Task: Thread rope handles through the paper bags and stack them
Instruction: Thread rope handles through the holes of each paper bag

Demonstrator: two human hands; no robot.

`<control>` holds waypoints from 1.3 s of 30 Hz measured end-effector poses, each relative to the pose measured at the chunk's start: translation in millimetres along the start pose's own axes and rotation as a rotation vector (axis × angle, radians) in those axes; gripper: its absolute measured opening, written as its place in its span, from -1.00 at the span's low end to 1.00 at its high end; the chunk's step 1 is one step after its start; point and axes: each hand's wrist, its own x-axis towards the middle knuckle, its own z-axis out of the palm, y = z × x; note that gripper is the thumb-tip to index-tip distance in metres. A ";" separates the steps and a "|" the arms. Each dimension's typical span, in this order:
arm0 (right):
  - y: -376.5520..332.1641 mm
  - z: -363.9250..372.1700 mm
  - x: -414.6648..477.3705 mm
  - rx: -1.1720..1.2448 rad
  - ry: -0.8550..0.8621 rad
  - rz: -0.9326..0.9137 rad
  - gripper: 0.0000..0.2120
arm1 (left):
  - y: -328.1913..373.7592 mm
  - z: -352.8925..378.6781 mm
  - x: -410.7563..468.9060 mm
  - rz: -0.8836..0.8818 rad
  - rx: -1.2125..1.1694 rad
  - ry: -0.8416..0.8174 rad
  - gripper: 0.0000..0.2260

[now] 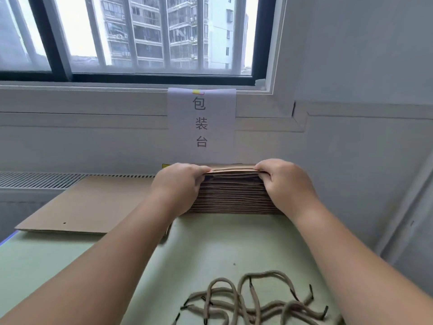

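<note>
bag stack between both hands

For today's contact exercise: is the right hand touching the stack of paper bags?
Touching. The head view shows the right hand gripping the stack of paper bags at its top right corner.

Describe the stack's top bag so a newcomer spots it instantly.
Under the window, below the white sign, brown bags are stacked on the table. The top bag, pinched by the left hand and right hand, arches above the rest.
</note>
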 end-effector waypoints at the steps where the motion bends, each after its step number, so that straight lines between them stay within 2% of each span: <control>1: 1.3 5.0 -1.2 0.014 -0.018 0.011 -0.79 | -2.0 6.9 0.7 -0.016 -0.004 -0.019 -0.67; 4: 6.6 16.1 -7.5 0.055 -0.045 0.017 -0.75 | -6.2 20.2 -0.3 -0.031 -0.016 -0.054 -0.66; 12: 12.0 12.8 -9.2 0.083 -0.123 0.052 -0.70 | -9.4 28.0 -7.7 0.038 -0.026 -0.012 -0.66; 16: 9.6 15.0 -10.9 0.104 -0.133 0.038 -0.72 | -9.6 29.1 -9.6 0.054 0.031 -0.009 -0.50; 19: 8.2 18.4 -11.9 0.089 -0.181 0.013 -0.67 | -8.0 32.7 -9.4 0.030 0.105 -0.038 -0.55; 23: 7.1 23.0 -13.6 0.038 -0.303 -0.010 -0.57 | 6.7 34.9 -14.4 0.104 0.149 -0.157 -0.45; 27: 9.4 24.6 -17.2 0.063 -0.367 0.034 -0.57 | 11.4 39.1 -18.6 0.092 0.162 -0.285 -0.39; 39: 12.4 23.4 -17.6 0.009 -0.564 0.047 -0.43 | 8.3 51.0 -27.3 0.105 0.171 -0.341 -0.33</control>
